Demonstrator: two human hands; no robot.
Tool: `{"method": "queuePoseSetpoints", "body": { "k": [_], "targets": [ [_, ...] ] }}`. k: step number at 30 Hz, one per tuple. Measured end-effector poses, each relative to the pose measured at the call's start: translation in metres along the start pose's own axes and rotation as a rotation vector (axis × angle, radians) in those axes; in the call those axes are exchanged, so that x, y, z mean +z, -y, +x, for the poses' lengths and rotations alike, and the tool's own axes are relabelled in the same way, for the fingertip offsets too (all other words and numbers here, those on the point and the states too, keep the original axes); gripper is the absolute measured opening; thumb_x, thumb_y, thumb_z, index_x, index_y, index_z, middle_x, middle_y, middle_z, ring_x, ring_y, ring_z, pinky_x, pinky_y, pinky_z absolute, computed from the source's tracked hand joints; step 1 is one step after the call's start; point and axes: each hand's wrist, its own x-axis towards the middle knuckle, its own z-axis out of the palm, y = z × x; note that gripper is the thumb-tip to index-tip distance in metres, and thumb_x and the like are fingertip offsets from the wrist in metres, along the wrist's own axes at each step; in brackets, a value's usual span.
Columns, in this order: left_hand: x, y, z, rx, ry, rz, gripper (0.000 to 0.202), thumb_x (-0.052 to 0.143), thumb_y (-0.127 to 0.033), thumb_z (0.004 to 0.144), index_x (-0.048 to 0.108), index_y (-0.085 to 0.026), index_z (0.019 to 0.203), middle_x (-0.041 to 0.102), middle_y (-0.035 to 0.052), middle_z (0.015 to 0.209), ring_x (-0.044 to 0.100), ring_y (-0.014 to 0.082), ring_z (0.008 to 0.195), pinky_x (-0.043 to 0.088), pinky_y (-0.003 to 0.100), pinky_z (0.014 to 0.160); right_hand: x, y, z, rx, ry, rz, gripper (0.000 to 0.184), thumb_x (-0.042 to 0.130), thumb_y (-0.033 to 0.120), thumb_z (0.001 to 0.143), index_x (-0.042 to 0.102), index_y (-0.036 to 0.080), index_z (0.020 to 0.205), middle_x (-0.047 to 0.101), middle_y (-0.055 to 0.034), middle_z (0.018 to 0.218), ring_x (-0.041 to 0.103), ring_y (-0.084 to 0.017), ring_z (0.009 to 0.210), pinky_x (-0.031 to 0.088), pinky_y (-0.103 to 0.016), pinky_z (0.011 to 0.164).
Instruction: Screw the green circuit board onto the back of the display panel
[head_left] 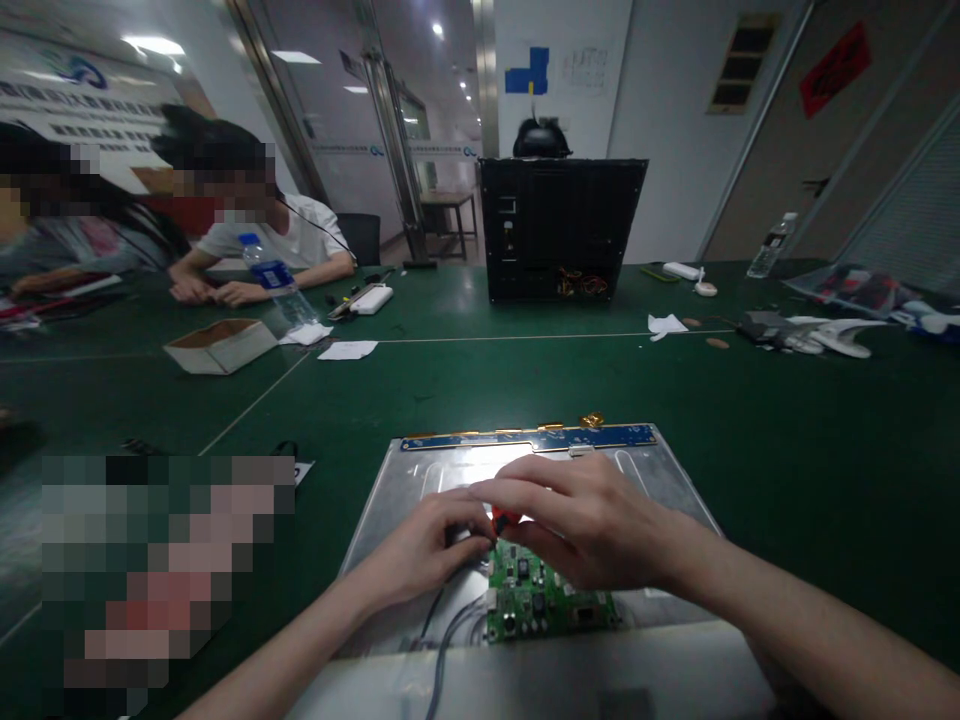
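Observation:
A flat metal display panel [645,465] lies face down on the green table in front of me, with a blue strip board [525,438] along its far edge. A small green circuit board [536,600] sits on its near part, with grey cables [450,630] running off to the left. My left hand [427,550] is curled, fingertips pressed at the board's upper left corner. My right hand [592,520] reaches across from the right, fingers pinched on a small red-tipped thing [504,519] just above the board. What exactly the red piece is I cannot make out.
A black computer case [559,230] stands at the table's far middle. A cardboard box [221,345], water bottle [277,280] and papers lie far left, where two people sit. Loose parts and another bottle [771,245] lie far right. A blurred patch covers the near left.

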Motion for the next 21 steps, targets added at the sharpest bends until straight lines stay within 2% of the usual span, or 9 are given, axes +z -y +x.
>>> {"method": "queuePoseSetpoints", "body": {
  "k": [3, 7, 13, 15, 21],
  "targets": [
    [-0.0007, -0.0007, 0.0007, 0.003, -0.003, -0.009, 0.010, 0.059, -0.018, 0.085, 0.069, -0.018, 0.084, 0.068, 0.0030, 0.087, 0.061, 0.0208, 0.083, 0.048, 0.032, 0.078, 0.0015, -0.0030, -0.0018, -0.006, -0.024, -0.040, 0.024, 0.049, 0.023, 0.097, 0.054, 0.018, 0.120, 0.066, -0.0058, 0.102, 0.062, -0.013, 0.078, 0.044, -0.025, 0.055],
    [-0.0005, -0.0002, 0.0005, 0.054, -0.015, -0.003, 0.008, 0.061, -0.018, 0.086, 0.069, -0.018, 0.085, 0.068, 0.0031, 0.089, 0.061, 0.0204, 0.084, 0.046, 0.032, 0.078, 0.0015, -0.0037, -0.0027, -0.009, 0.002, -0.062, 0.022, 0.053, 0.029, 0.096, 0.054, 0.019, 0.116, 0.066, -0.0035, 0.097, 0.060, -0.012, 0.072, 0.041, -0.025, 0.052],
    [0.0006, 0.0032, -0.0007, 0.036, -0.011, -0.002, 0.010, 0.060, -0.021, 0.087, 0.069, -0.017, 0.083, 0.067, 0.0032, 0.086, 0.060, 0.0196, 0.080, 0.045, 0.030, 0.074, -0.0018, 0.0012, 0.0020, 0.017, 0.056, 0.051, 0.030, 0.047, 0.017, 0.096, 0.048, 0.013, 0.125, 0.065, -0.0101, 0.115, 0.062, -0.015, 0.098, 0.050, -0.026, 0.067],
    [0.0003, 0.0038, -0.0006, 0.017, 0.000, 0.012, 0.011, 0.061, -0.021, 0.087, 0.068, -0.017, 0.080, 0.067, 0.0029, 0.084, 0.060, 0.0193, 0.078, 0.044, 0.030, 0.073, -0.0019, 0.0007, 0.0021, 0.038, 0.047, 0.029, 0.028, 0.047, 0.017, 0.096, 0.048, 0.012, 0.124, 0.066, -0.0093, 0.108, 0.063, -0.015, 0.091, 0.048, -0.026, 0.063],
    [0.0003, 0.0043, -0.0007, 0.026, 0.018, 0.014, 0.011, 0.059, -0.019, 0.089, 0.069, -0.019, 0.084, 0.067, 0.0023, 0.085, 0.060, 0.0189, 0.079, 0.043, 0.030, 0.075, -0.0005, -0.0035, -0.0015, 0.065, 0.003, -0.092, 0.020, 0.052, 0.032, 0.097, 0.057, 0.018, 0.110, 0.065, -0.0031, 0.089, 0.055, -0.011, 0.063, 0.038, -0.025, 0.050]
  ]
}}
